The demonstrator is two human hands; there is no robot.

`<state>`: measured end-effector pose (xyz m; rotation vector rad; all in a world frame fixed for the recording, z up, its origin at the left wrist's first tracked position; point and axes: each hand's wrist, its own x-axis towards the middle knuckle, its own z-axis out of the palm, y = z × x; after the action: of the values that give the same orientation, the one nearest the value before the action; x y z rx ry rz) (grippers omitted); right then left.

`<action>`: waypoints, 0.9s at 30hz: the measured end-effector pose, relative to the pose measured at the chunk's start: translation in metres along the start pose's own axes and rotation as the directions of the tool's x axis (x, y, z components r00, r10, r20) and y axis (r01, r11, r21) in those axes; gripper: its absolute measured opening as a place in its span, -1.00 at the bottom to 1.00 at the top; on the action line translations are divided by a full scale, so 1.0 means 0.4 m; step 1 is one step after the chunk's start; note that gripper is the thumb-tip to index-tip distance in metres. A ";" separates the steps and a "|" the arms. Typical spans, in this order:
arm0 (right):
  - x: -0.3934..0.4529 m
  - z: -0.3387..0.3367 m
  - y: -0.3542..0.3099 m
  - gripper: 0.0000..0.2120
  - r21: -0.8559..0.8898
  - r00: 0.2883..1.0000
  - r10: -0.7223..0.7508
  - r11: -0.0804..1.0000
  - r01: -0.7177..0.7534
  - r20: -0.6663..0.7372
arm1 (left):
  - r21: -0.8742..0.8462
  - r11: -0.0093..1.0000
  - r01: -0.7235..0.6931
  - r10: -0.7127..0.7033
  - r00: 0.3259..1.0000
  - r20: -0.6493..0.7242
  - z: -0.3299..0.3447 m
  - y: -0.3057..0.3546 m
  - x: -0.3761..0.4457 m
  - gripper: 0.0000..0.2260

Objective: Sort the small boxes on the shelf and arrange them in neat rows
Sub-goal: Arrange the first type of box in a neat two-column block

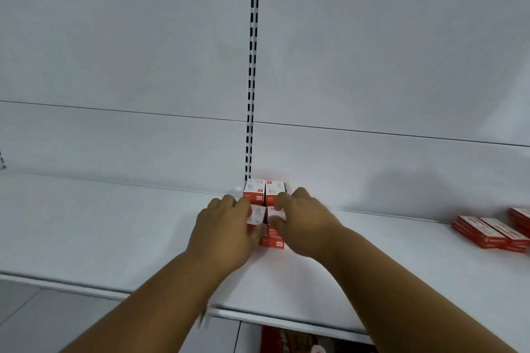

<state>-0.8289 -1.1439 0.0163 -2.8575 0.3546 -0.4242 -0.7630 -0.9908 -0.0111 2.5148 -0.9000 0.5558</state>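
Below the shelf's front edge a red package (pixel 282 338) shows on a lower level; on the white shelf (pixel 114 232), midway along it, the left hand (pixel 226 226) curls its fingers round a small red-and-white box (pixel 257 216); the right hand (pixel 301 221) pinches the neighbouring box (pixel 275 213); a further box (pixel 272 242) lies under them; two more boxes (pixel 265 190) stand against the back wall by the slotted upright (pixel 252 66); flat red cartons (pixel 493 232) are stacked near the right end.
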 end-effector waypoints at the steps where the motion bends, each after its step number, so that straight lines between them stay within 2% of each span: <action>1: 0.003 0.011 -0.002 -0.67 0.027 0.999 0.052 0.998 -0.052 0.005 | -0.005 1.000 0.006 -0.006 1.000 0.019 0.004 -0.002 0.003 -0.67; 4: 0.009 0.034 -0.010 -0.62 0.207 0.978 0.204 0.956 -0.208 0.043 | -0.047 0.998 0.043 -0.041 0.998 0.048 0.009 -0.005 0.016 -0.67; 7: 0.012 0.027 -0.004 -0.60 0.383 0.947 0.299 0.867 -0.320 0.115 | -0.150 0.986 0.066 -0.061 0.997 0.044 0.008 -0.013 0.017 -0.64; 10: 0.000 0.002 0.012 -0.57 0.620 0.904 0.378 0.666 -0.414 0.198 | -0.251 0.966 0.062 -0.060 0.998 0.013 0.006 -0.022 0.007 -0.61; 13: -0.028 -0.022 0.032 -0.62 0.847 0.918 0.368 0.430 -0.311 0.150 | -0.367 0.930 0.017 -0.023 1.000 -0.010 -0.002 -0.009 0.001 -0.56; 18: -0.094 -0.052 0.078 -0.66 0.950 0.931 0.364 0.297 -0.096 -0.020 | -0.489 0.870 -0.061 0.046 0.998 -0.044 -0.017 0.044 0.003 -0.53; 21: -0.136 -0.067 0.113 -0.62 0.954 0.944 0.323 0.298 -0.037 -0.064 | -0.517 0.851 -0.093 0.086 0.996 -0.038 -0.010 0.084 -0.004 -0.53; 24: -0.175 -0.085 0.158 -0.57 0.927 0.962 0.270 0.369 -0.071 -0.034 | -0.563 0.821 -0.100 0.123 0.992 0.003 0.007 0.111 -0.018 -0.54; 27: -0.209 -0.103 0.205 -0.61 0.864 0.969 0.248 0.485 -0.139 0.017 | -0.580 0.813 -0.053 0.133 0.986 0.096 0.023 0.121 -0.038 -0.57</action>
<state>-0.9358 -1.2068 0.0121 -1.7679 0.3453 -0.5228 -0.8039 -1.0219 -0.0146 1.9718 -1.0562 0.1052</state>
